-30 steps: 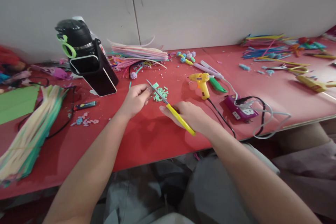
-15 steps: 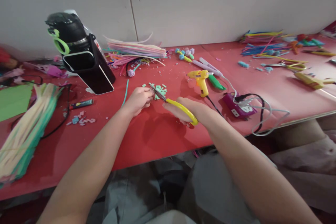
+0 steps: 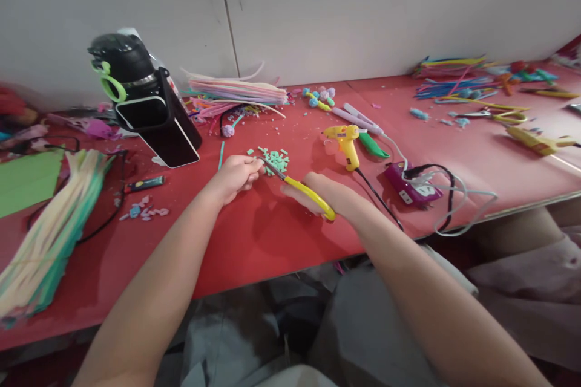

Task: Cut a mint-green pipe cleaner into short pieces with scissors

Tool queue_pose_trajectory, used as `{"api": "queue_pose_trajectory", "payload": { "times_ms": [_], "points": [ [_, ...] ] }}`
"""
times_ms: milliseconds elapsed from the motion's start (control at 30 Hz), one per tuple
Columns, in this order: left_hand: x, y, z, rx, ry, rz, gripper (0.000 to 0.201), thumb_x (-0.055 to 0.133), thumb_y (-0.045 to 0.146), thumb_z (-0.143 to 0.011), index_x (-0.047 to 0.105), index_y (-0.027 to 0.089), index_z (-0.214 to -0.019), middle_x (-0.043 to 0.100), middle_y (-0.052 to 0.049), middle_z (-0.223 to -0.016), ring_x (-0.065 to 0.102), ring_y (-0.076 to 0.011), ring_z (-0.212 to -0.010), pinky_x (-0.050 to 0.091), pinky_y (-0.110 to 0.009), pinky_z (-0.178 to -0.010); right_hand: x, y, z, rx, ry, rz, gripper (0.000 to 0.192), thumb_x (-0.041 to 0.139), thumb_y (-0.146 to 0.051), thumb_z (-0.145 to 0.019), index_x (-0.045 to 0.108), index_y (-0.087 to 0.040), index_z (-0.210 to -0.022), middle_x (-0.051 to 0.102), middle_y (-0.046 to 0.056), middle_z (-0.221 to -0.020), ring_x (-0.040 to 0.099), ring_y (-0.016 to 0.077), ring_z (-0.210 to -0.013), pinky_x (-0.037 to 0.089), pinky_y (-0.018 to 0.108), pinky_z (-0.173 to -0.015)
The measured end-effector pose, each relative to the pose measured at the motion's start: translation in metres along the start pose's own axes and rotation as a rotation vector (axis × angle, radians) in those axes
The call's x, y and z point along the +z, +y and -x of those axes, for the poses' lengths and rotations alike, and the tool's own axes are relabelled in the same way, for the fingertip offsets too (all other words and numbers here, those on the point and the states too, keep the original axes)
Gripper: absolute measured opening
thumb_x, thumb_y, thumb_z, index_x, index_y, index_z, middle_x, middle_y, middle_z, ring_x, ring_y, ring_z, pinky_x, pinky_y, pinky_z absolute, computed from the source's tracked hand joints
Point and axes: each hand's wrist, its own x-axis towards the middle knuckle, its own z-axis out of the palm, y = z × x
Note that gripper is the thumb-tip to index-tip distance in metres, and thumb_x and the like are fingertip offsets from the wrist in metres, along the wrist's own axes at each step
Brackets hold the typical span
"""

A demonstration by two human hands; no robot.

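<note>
Head view takes in a long red table [image 3: 254, 242] that fills the frame from left to right, its near edge running just above the person's lap and a pale wall closing off the far side. On the left lie a big sheaf of pale and green pipe cleaners [image 3: 49, 224] and a black holder [image 3: 158, 124] with a dark bottle in it. Further right stand a yellow glue gun [image 3: 345, 144] and a purple power strip [image 3: 411, 187] with looped cables, both well apart from the hands. The right hand [image 3: 329, 196] is closed through the handles of the yellow scissors [image 3: 297, 186], held low and slanted, probably so the blades reach leftward to the other hand. The left hand [image 3: 236, 174] has its fingers pinched narrowly on a thin green strip [image 3: 220, 156] that trails away behind it, the pinch right at the blade tips, seemingly to keep the strip steady. Just beyond the blades sits a small heap of green cut bits [image 3: 275, 159], likely fallen where the snipping happens. Bare red surface lies open between the hands and the near edge, giving both forearms room
</note>
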Motion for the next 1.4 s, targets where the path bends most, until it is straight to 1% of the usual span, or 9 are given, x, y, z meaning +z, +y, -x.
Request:
{"api": "queue_pose_trajectory", "payload": {
  "times_ms": [200, 567, 700, 800, 900, 1033, 1133, 1233, 1400],
  "points": [
    [-0.006, 0.003, 0.004, -0.029, -0.006, -0.023, 0.026, 0.058, 0.019, -0.09, 0.065, 0.01, -0.066, 0.042, 0.002, -0.046, 0.025, -0.0025, -0.036, 0.014, -0.018, -0.038, -0.008, 0.013, 0.008, -0.022, 0.035, -0.201, 0.056, 0.041, -0.064, -0.093, 0.044, -0.022, -0.057, 0.049, 0.003, -0.047, 0.05, 0.0139, -0.041, 0.037, 0.027, -0.043],
    [-0.004, 0.002, 0.0, -0.12, -0.039, 0.084, 0.037, 0.042, 0.024, -0.092, 0.066, 0.009, -0.068, 0.054, -0.005, -0.05, 0.032, -0.0057, -0.037, 0.024, -0.018, -0.037, -0.01, 0.027, 0.0, -0.083, 0.083, -0.289, 0.067, 0.047, -0.081, -0.082, 0.046, -0.021, -0.051, 0.051, 0.005, -0.043, 0.054, 0.0163, -0.039, 0.04, 0.028, -0.041],
    [-0.005, 0.002, -0.001, -0.124, -0.033, 0.118, 0.034, 0.042, 0.023, -0.092, 0.066, 0.009, -0.072, 0.064, -0.009, -0.058, 0.043, -0.0074, -0.041, 0.036, -0.019, -0.041, -0.01, 0.026, 0.003, -0.083, 0.085, -0.284, 0.067, 0.046, -0.08, -0.084, 0.046, -0.021, -0.052, 0.05, 0.004, -0.042, 0.052, 0.0145, -0.038, 0.04, 0.026, -0.042],
    [-0.006, 0.0, 0.0, -0.026, 0.005, 0.117, 0.02, 0.049, 0.021, -0.09, 0.066, 0.01, -0.089, 0.075, -0.014, -0.083, 0.06, -0.0116, -0.057, 0.05, -0.023, -0.054, -0.011, 0.026, 0.006, -0.096, 0.086, -0.266, 0.069, 0.045, -0.082, -0.083, 0.044, -0.021, -0.051, 0.049, 0.004, -0.042, 0.051, 0.0137, -0.037, 0.039, 0.026, -0.042],
    [-0.01, -0.001, 0.004, 0.272, 0.134, -0.193, 0.029, 0.055, 0.016, -0.087, 0.066, 0.012, -0.113, 0.075, -0.015, -0.111, 0.068, -0.0159, -0.077, 0.056, -0.029, -0.07, -0.013, 0.029, 0.007, -0.11, 0.089, -0.242, 0.071, 0.041, -0.083, -0.084, 0.045, -0.02, -0.053, 0.049, 0.005, -0.044, 0.05, 0.0127, -0.039, 0.039, 0.027, -0.045],
    [-0.024, -0.002, 0.006, 0.582, 0.298, -0.645, 0.031, 0.053, 0.014, -0.089, 0.072, 0.016, -0.114, 0.076, -0.01, -0.116, 0.07, -0.0191, -0.099, 0.054, -0.033, -0.092, -0.015, 0.037, 0.006, -0.087, 0.129, -0.184, 0.067, 0.033, -0.079, -0.09, 0.044, -0.021, -0.06, 0.049, 0.004, -0.049, 0.048, 0.0117, -0.045, 0.037, 0.027, -0.048],
    [-0.032, -0.006, -0.002, 0.564, 0.353, -0.774, 0.034, 0.051, 0.014, -0.089, 0.07, 0.014, -0.118, 0.072, -0.013, -0.125, 0.066, -0.0228, -0.116, 0.05, -0.035, -0.102, -0.017, 0.044, 0.006, -0.055, 0.199, -0.087, 0.064, 0.037, -0.079, -0.088, 0.047, -0.021, -0.064, 0.051, 0.003, -0.055, 0.05, 0.0137, -0.051, 0.036, 0.029, -0.052],
    [-0.03, -0.014, -0.018, 0.468, 0.328, -0.873, 0.05, 0.05, 0.004, -0.083, 0.062, 0.01, -0.132, 0.061, -0.018, -0.142, 0.055, -0.0284, -0.134, 0.038, -0.043, -0.117, -0.018, 0.051, 0.008, -0.028, 0.257, 0.034, 0.061, 0.045, -0.077, -0.085, 0.058, -0.018, -0.073, 0.062, 0.009, -0.071, 0.06, 0.0199, -0.068, 0.04, 0.03, -0.061],
    [-0.015, -0.023, -0.035, 0.46, 0.221, -0.884, 0.057, 0.049, -0.001, -0.078, 0.063, 0.012, -0.132, 0.062, -0.017, -0.142, 0.054, -0.0304, -0.137, 0.036, -0.046, -0.119, -0.021, 0.053, 0.0, 0.043, 0.289, 0.184, 0.06, 0.04, -0.066, -0.093, 0.067, -0.012, -0.099, 0.069, 0.021, -0.102, 0.068, 0.0328, -0.094, 0.047, 0.038, -0.075]
  ]
}}
